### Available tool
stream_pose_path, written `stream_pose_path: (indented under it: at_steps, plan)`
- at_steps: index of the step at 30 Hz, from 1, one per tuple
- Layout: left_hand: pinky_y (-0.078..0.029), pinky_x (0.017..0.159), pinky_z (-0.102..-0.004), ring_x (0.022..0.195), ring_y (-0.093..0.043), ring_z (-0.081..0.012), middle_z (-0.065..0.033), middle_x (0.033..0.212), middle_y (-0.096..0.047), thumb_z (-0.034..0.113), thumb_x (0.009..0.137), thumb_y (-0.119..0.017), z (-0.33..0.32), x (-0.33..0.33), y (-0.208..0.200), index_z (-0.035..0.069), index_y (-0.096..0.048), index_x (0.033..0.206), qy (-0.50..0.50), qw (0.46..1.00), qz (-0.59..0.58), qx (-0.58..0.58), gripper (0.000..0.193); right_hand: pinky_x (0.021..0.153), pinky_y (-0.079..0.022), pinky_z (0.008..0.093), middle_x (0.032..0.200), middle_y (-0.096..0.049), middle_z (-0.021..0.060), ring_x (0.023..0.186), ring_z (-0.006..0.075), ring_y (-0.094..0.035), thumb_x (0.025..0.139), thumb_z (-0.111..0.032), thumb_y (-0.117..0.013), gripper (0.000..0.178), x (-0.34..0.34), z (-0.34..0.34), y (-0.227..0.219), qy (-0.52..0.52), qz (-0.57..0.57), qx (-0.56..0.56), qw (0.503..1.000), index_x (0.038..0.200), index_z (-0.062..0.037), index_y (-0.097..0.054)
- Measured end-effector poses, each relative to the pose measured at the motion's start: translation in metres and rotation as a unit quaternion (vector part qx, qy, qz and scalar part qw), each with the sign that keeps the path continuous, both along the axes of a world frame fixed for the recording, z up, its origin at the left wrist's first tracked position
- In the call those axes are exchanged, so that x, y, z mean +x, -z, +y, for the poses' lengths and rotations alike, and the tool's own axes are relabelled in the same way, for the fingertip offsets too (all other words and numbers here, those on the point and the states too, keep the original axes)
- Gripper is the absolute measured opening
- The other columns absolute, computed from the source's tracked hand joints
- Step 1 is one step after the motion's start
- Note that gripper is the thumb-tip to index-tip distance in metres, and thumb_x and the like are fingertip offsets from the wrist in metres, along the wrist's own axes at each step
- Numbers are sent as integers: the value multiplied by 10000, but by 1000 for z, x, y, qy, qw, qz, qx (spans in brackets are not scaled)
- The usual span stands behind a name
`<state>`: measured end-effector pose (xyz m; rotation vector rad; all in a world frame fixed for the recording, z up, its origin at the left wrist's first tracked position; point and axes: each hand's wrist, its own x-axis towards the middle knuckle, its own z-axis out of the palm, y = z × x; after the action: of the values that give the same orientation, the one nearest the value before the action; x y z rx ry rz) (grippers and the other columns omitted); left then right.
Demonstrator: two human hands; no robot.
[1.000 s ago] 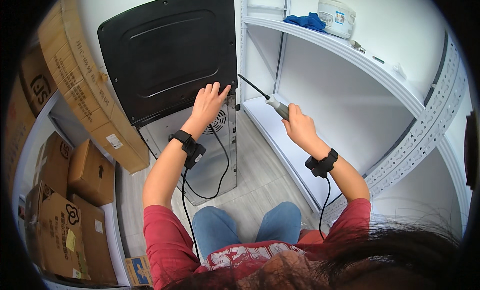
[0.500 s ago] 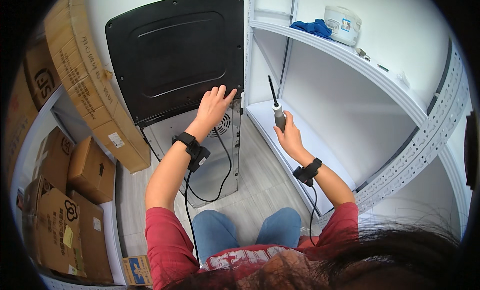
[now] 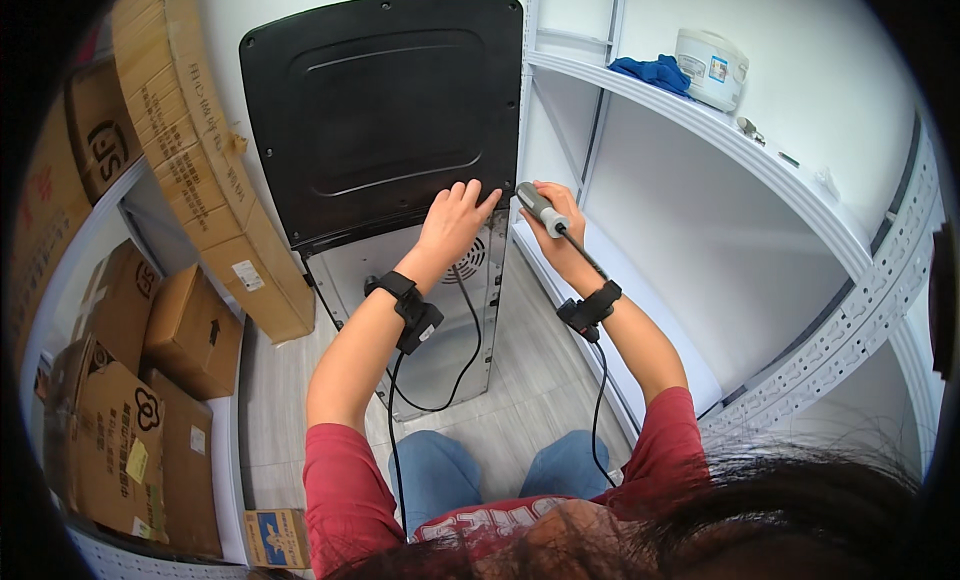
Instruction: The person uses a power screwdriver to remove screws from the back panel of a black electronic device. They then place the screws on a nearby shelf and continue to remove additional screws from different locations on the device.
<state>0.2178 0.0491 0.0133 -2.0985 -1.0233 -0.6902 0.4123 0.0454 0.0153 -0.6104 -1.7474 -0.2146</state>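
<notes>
My left hand [image 3: 452, 228] lies with its fingers apart on the lower right corner of a black panel [image 3: 380, 110], which stands at the top of a tall metal-backed appliance [image 3: 455, 345]. My right hand [image 3: 562, 255] is closed around the grey handle of a screwdriver [image 3: 541, 208]. The handle's butt end is beside the panel's right edge, near my left fingertips. Its dark shaft points back along my right forearm, away from the panel. Below my left hand is a round vent [image 3: 472, 260], partly covered by the hand. Small fasteners show along the panel's rim.
A tall cardboard carton [image 3: 215, 170] stands left of the appliance, with several boxes [image 3: 195, 330] on a left shelf. To the right, a white shelf unit [image 3: 690, 120] holds a rice cooker [image 3: 712, 70] and a blue cloth [image 3: 652, 73]. A black cable [image 3: 478, 330] hangs behind the appliance.
My right hand has moved left to the panel's edge, turning the screwdriver so its shaft, upward before, now points back toward me. My left hand stays on the panel. The view has shifted slightly.
</notes>
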Motion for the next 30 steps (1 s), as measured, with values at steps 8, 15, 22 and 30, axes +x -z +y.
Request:
stream_pose_path:
  at_steps: [8, 15, 22, 30]
  plan:
    - [-400, 664, -301, 819, -478, -207, -78, 923, -462, 61, 715, -571, -1, 0, 0, 143, -545, 1252, -7, 1000, 2, 12, 544, 742, -518, 347, 1061, -586, 167, 923, 323, -608, 744, -34, -706, 314, -10, 10, 5, 30, 14, 13, 999, 1005, -12, -533]
    - [-400, 679, -302, 834, -479, -205, -71, 932, -460, 86, 710, -585, -1, 4, 1, 144, -539, 1253, -28, 999, 10, 14, 548, 736, -518, 358, 1064, -578, 165, 920, 341, -604, 727, -28, -705, 346, -14, 15, 0, 32, -33, 20, 999, 1018, -23, -519]
    - [-400, 689, -305, 838, -479, -207, -71, 928, -456, 80, 697, -595, -2, 3, 2, 163, -538, 1256, -27, 1000, 3, 9, 568, 747, -513, 354, 1049, -578, 161, 930, 324, -609, 736, -15, -715, 358, 10, -5, 9, 51, -55, -33, 997, 1022, -10, -499]
    - [-411, 676, -317, 832, -487, -220, -81, 916, -457, 61, 688, -599, -9, 6, 2, 128, -538, 1235, -9, 1000, -27, 3, 554, 719, -514, 364, 1049, -572, 159, 900, 353, -602, 712, 4, -689, 351, 29, -22, 12, 51, -69, -44, 995, 1014, -16, -510]
